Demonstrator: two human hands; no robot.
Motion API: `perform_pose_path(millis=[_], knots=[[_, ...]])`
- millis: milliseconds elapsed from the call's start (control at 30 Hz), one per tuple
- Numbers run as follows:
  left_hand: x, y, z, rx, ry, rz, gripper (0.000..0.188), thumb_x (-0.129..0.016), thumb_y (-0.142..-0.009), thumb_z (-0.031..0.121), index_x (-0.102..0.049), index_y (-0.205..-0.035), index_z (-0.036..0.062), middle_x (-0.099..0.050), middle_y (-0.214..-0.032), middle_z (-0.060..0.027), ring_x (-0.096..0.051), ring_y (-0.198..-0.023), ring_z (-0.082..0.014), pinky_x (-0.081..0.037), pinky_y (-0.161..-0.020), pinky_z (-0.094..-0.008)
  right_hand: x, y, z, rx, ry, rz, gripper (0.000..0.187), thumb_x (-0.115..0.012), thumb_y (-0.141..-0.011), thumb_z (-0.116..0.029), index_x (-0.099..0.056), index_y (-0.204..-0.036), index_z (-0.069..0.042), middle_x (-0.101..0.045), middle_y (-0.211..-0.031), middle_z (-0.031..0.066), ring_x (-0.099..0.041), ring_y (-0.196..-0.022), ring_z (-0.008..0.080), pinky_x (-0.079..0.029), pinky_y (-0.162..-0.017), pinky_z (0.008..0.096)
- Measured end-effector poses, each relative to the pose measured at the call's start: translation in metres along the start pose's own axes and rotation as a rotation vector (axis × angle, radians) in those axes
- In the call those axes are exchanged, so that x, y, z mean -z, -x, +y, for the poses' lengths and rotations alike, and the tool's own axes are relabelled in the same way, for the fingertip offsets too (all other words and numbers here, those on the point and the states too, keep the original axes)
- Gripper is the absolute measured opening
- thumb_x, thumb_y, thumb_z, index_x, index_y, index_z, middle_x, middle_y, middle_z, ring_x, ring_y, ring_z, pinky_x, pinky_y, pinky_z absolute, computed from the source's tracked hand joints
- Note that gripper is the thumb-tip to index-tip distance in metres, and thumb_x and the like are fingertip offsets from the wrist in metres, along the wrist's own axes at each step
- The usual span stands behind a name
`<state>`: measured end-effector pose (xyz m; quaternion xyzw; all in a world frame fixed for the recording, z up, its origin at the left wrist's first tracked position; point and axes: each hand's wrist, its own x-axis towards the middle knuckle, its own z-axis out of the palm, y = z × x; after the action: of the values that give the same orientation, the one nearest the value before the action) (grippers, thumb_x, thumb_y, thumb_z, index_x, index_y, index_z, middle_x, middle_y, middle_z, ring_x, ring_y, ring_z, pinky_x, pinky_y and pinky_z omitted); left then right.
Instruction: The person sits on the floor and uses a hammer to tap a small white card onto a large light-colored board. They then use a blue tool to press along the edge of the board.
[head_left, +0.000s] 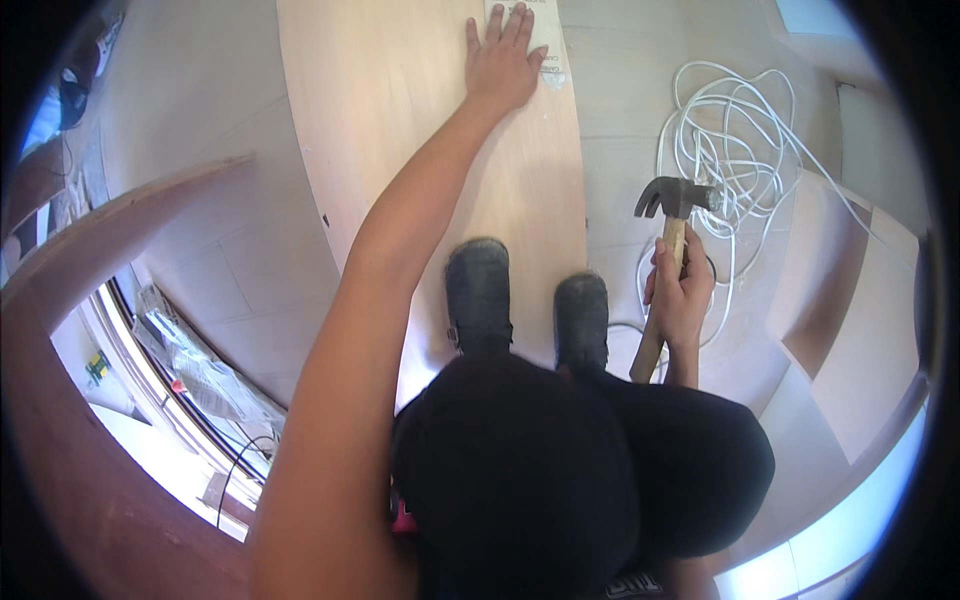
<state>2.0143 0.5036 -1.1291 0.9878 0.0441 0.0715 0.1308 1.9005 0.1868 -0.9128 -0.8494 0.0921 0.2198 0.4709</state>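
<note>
My left hand reaches far forward, fingers spread flat over a pale printed label near the right edge of a light wood board. In my right hand is a claw hammer, gripped partway along its wooden handle. Its dark metal head is up, with the claw toward the left and the striking face toward the right. The lower end of the handle slants down toward my knee. Both my dark boots are at the board's near end, the left one on it.
A tangled white cable lies on the tiled floor to the right. Farther right stand pale panels. A curved brown wooden edge arches along the left, with plastic-wrapped strips beside it.
</note>
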Motion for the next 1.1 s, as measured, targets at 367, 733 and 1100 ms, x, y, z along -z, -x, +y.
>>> perform_pose_path(millis=[367,733,1100], knots=[[0.013,0.005,-0.033,-0.043,0.092,0.073,0.065,-0.051,-0.114,0.042,-0.039,-0.172,0.0137,-0.04,-0.178,-0.0048,-0.029,-0.167,-0.0311,-0.016,-0.133,-0.0711,0.008,0.03,-0.023,0.078,0.085,0.091,0.051,-0.068,-0.11,-0.015,-0.053,-0.154,0.008,-0.065,-0.075,0.0033,-0.058,-0.058,0.0081,-0.046,-0.051,0.027],[0.004,0.071,0.002,-0.251,0.163,-0.064,0.072,-0.057,-0.11,0.044,-0.037,-0.173,0.0143,-0.044,-0.176,-0.006,-0.031,-0.166,-0.0302,-0.017,-0.132,-0.0712,0.018,0.05,-0.023,0.057,0.06,0.153,0.051,-0.072,-0.108,-0.014,-0.057,-0.154,0.002,-0.066,-0.087,0.0013,-0.056,-0.064,0.0069,-0.045,-0.056,0.026],[0.063,0.217,-0.051,0.111,0.196,-0.199,0.075,-0.055,-0.111,0.046,-0.034,-0.174,0.0118,-0.033,-0.182,-0.007,-0.026,-0.168,-0.0371,-0.017,-0.133,-0.0701,0.057,0.066,-0.085,0.245,0.028,0.191,0.053,-0.071,-0.11,-0.013,-0.052,-0.156,0.004,-0.069,-0.107,0.007,-0.058,-0.075,0.0087,-0.046,-0.064,0.0244]])
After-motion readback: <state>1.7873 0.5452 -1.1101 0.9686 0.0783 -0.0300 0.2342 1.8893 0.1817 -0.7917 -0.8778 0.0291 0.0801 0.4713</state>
